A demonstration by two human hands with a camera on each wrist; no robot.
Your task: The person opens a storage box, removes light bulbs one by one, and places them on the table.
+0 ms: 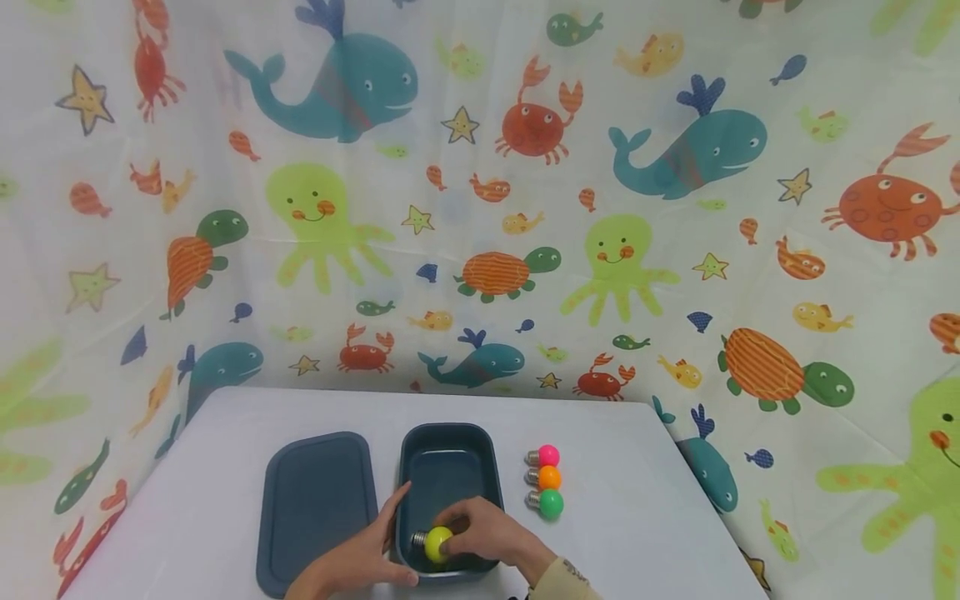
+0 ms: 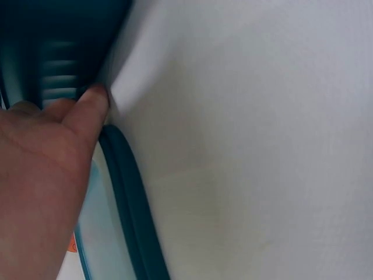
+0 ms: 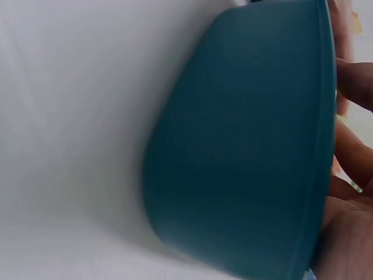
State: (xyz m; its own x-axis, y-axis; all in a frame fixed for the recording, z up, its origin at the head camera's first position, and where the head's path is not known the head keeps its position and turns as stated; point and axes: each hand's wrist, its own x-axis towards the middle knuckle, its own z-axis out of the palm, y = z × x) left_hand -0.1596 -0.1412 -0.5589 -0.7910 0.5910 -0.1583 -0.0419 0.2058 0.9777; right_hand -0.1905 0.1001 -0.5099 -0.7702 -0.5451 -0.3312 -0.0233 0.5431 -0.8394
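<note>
My right hand [image 1: 483, 530] reaches over the near end of a dark blue container [image 1: 447, 438] and pinches a yellow light bulb [image 1: 437, 546] inside it. The bulb lies sideways, its screw base pointing left. My left hand [image 1: 365, 557] rests against the container's near left corner, fingers extended along the left wall and thumb toward the front. In the left wrist view, the left fingertips [image 2: 94, 96] touch the container's side. The right wrist view shows the container's outer wall [image 3: 245, 146], with parts of the right hand beyond its rim.
A flat dark blue lid [image 1: 317, 504] lies left of the container. Pink [image 1: 549, 455], orange [image 1: 550, 477] and green [image 1: 551, 503] bulbs form a column to the right, bases leftward. A white-covered table [image 1: 630, 500] lies beneath, with a sea-animal curtain [image 1: 450, 192] behind.
</note>
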